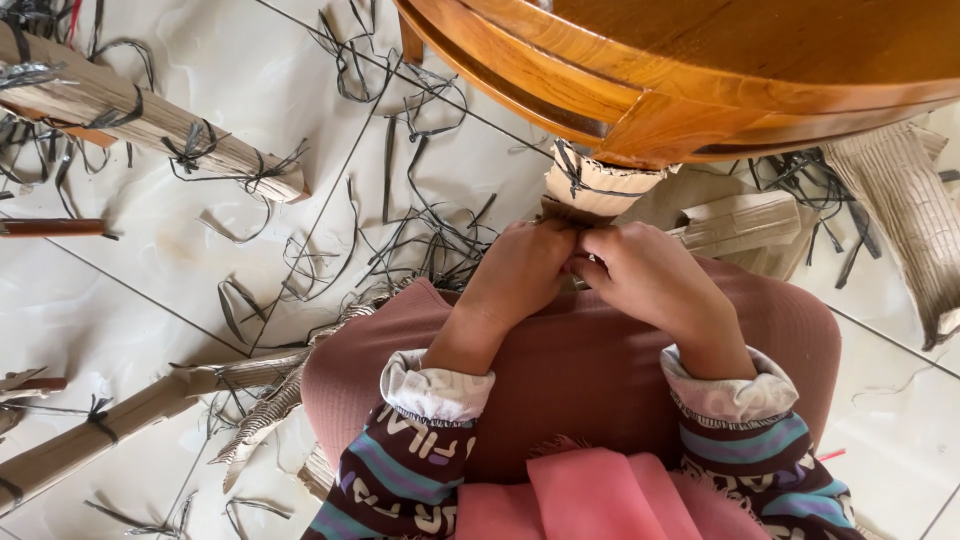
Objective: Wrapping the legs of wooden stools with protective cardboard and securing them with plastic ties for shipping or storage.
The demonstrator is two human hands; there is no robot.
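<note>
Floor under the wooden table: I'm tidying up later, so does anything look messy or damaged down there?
Yes. Cut black straps lie scattered loose over the pale tiled floor. Torn corrugated cardboard with a frayed edge lies beside the person's knee. Both hands pinch the cardboard wrap on the table leg.

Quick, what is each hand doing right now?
Left hand: closed, gripping the cardboard wrapping on the table leg.
Right hand: closed, pinching the same wrapping.
</note>
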